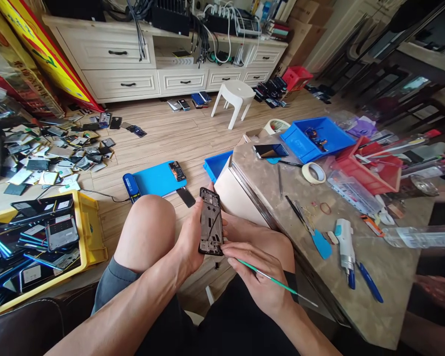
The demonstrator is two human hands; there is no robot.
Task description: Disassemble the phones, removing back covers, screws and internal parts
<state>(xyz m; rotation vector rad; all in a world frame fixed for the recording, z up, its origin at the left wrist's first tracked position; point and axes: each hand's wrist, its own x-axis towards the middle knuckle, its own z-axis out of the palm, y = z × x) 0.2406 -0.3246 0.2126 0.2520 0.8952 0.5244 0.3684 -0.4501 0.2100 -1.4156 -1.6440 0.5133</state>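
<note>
Right hand [257, 277] hiding tool [278, 283] tip

Crate [92, 232] left, table [374, 277] right

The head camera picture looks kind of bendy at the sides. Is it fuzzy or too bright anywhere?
In the head view, the edges curve like a fisheye: the white cabinet and the table edge lean and stretch. Soft daylight, no hard shadows. The phone frame in the left hand is sharp, as is the green tool in the right hand; the far right corner is dark and smeared.
</note>
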